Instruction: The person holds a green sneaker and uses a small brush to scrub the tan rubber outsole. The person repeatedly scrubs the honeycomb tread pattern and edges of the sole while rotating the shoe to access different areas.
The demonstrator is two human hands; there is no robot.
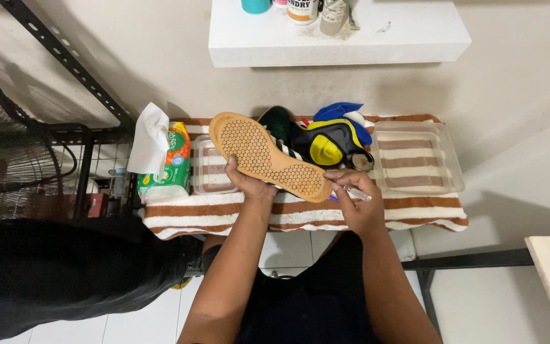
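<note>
head cam | worn on head | looks steeply down | near, over hands (307, 191) and lap

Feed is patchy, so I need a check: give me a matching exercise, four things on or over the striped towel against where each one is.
Things:
1 shoe
2 tissue pack
3 clear tray
4 clear pen-like tool

Places:
A in the right hand
B at the towel's left end
C at the towel's right end
D held sole-up by the left hand

Pairs: 1-D, 2-B, 3-C, 4-A
</note>
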